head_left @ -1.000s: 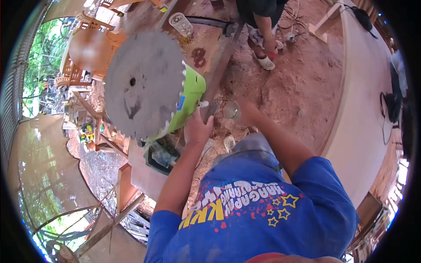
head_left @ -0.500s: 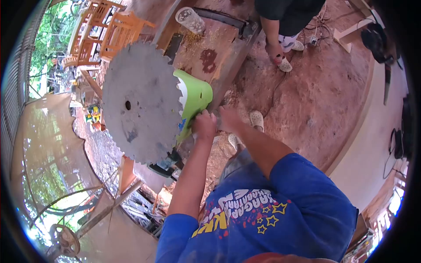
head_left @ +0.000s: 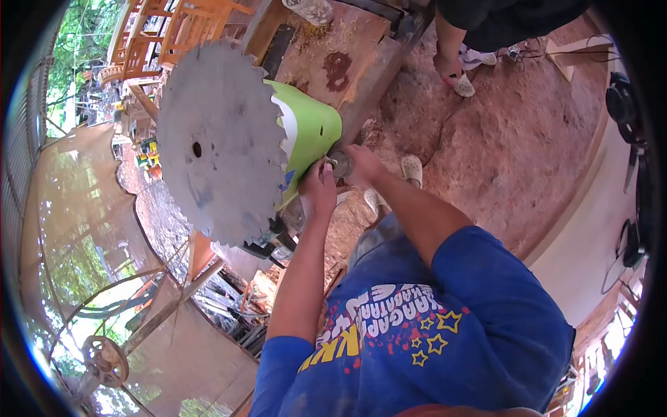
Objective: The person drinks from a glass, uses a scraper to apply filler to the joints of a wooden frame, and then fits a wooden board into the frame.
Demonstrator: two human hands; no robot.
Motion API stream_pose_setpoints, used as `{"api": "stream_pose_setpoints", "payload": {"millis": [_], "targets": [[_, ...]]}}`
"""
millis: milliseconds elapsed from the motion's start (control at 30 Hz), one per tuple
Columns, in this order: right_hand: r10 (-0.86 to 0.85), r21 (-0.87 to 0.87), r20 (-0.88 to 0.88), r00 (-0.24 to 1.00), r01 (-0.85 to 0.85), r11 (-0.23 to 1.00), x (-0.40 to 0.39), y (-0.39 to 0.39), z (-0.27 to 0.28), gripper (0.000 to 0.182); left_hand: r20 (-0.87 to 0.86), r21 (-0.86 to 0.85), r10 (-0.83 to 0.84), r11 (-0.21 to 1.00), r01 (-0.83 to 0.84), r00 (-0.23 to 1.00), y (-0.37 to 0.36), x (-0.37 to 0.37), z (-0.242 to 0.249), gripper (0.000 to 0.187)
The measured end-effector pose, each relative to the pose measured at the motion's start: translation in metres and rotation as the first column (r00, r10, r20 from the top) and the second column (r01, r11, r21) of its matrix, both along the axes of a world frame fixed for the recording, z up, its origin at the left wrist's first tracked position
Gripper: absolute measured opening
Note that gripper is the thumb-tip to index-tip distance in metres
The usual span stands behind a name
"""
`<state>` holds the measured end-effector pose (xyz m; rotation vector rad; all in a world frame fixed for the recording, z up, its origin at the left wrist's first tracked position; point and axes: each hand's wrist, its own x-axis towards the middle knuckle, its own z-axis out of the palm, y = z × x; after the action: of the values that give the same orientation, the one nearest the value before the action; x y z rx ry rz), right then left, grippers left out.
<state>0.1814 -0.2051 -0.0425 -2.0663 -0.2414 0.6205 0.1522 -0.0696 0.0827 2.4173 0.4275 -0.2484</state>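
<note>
A large toothed saw blade [head_left: 222, 139] with a small centre hole stands left of my hands. Against its right edge is a curved lime-green plastic piece [head_left: 316, 125]. At the lower end of that piece, my left hand [head_left: 319, 186] has its fingers closed on a small round metal part [head_left: 340, 164]. My right hand [head_left: 363, 167] grips the same part from the right side. The exact shape of the part is partly hidden by my fingers.
A wooden bench [head_left: 361, 31] with a dark red stain lies ahead. Another person's hand [head_left: 448, 66] hangs near their shoe at the top. Wooden chairs [head_left: 194, 31] stand upper left. A spoked wheel [head_left: 105, 361] is lower left, and a pale board [head_left: 590, 243] at right.
The view has shifted slightly. My hands have turned and moved a little apart, and the round metal part now shows between them. The other person has leaned further in.
</note>
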Motion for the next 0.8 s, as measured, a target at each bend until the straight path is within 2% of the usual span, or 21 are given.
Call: {"api": "stream_pose_setpoints", "payload": {"millis": [200, 400, 500, 533, 633, 700, 767, 800], "targets": [[0.019, -0.023, 0.032, 0.999, -0.018, 1.0, 0.008, -0.008, 0.013, 0.073, -0.031, 0.026, 0.017, 1.0, -0.016, 0.999, -0.005, -0.004, 0.012, 0.034], [0.02, -0.015, 0.059, 0.998, -0.019, 1.0, 0.008, 0.003, -0.033, 0.076, 0.07, -0.032, 0.024, 0.999, -0.022, 0.997, 0.0, -0.014, 0.005, 0.038], [-0.005, 0.063, 0.146, 0.989, -0.004, 0.998, 0.008, -0.005, -0.017, 0.077, -0.078, -0.013, 0.071, 0.997, -0.072, 0.994, -0.001, -0.02, 0.008, 0.044], [0.002, 0.057, 0.159, 0.987, -0.011, 0.998, 0.008, -0.004, -0.016, 0.078, -0.039, 0.104, -0.003, 0.995, 0.007, 0.999, 0.002, -0.023, 0.007, 0.052], [0.009, 0.047, 0.203, 0.979, -0.019, 0.999, 0.007, -0.004, -0.026, 0.08, 0.044, 0.154, -0.082, 0.985, 0.075, 0.996, 0.001, -0.031, 0.006, 0.056], [0.007, 0.063, 0.248, 0.969, -0.023, 0.998, 0.007, -0.004, -0.042, 0.082, -0.053, 0.122, -0.075, 0.989, 0.081, 0.996, -0.004, -0.033, 0.016, 0.063], [0.049, 0.043, 0.136, 0.989, -0.055, 0.998, 0.013, -0.009, -0.02, 0.074, -0.143, 0.087, -0.069, 0.993, 0.082, 0.987, -0.01, -0.031, 0.03, 0.066], [0.072, 0.038, 0.076, 0.994, -0.075, 0.996, 0.015, -0.009, -0.011, 0.071, -0.095, 0.091, -0.092, 0.991, 0.101, 0.991, -0.009, -0.032, 0.03, 0.067]]}}
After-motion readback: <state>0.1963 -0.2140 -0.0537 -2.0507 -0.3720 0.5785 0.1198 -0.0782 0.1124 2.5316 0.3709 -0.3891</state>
